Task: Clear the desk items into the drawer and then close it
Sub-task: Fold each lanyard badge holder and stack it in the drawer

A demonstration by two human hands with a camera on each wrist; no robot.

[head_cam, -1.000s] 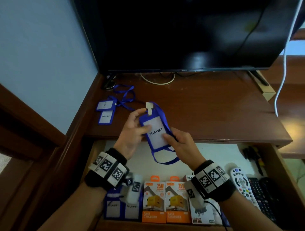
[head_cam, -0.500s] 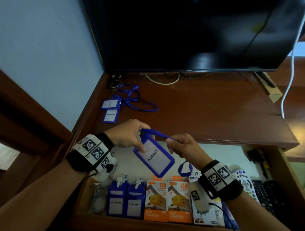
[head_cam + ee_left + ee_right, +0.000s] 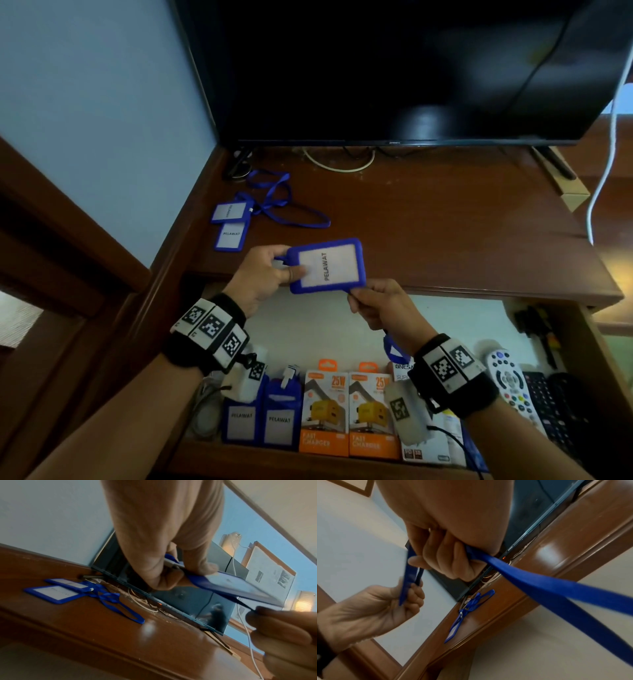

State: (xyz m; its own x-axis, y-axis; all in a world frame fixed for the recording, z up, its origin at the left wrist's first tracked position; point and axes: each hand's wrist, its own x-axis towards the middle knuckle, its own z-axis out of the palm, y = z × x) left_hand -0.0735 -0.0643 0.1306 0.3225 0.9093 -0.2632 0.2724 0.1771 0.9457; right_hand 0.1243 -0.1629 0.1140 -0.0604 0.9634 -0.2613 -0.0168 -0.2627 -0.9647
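A blue badge holder (image 3: 327,265) with a white "PELAWAT" card hangs in the air over the desk's front edge. My left hand (image 3: 265,274) pinches its clip end, thumb on the card face. My right hand (image 3: 376,303) grips the blue lanyard (image 3: 539,582) at the holder's near corner, and the strap trails down past my wrist. In the left wrist view the badge holder (image 3: 228,586) lies edge-on between both hands. Two more blue badge holders (image 3: 230,222) with tangled lanyards lie on the desk (image 3: 428,222) at back left. The drawer (image 3: 325,322) stands open below.
The drawer's front row holds two blue badge holders (image 3: 260,425), two orange charger boxes (image 3: 346,411) and a white box, with remotes (image 3: 510,383) at the right. A black TV (image 3: 394,68) stands at the desk's back. A white cable (image 3: 603,171) hangs at the right.
Both hands lifted the badge holder from over the drawer to the desk edge and turned it sideways. My right hand shifted along the lanyard to the holder's near corner.
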